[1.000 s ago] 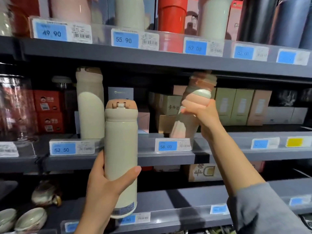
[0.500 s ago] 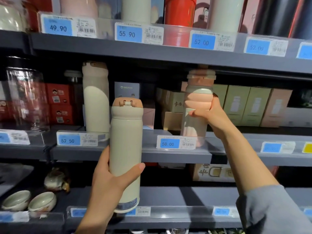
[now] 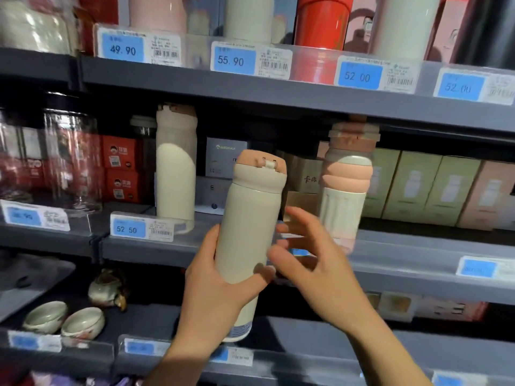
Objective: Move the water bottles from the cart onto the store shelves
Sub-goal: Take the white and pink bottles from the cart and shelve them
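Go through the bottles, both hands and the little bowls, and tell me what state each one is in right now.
Beige bottle: lid shut, tilted slightly, held off the shelf.
Left hand: gripping the beige bottle.
Right hand: open, empty, beside the beige bottle.
Pink-banded bottle: upright on the middle shelf, released.
Cream bottle: upright on the middle shelf, lid shut.
Two bowls: upright, side by side on the lower shelf.

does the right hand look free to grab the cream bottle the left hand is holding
Probably yes. The right hand is empty, fingers spread, right beside the cream bottle, with nothing between them. The left hand grips only its lower half.
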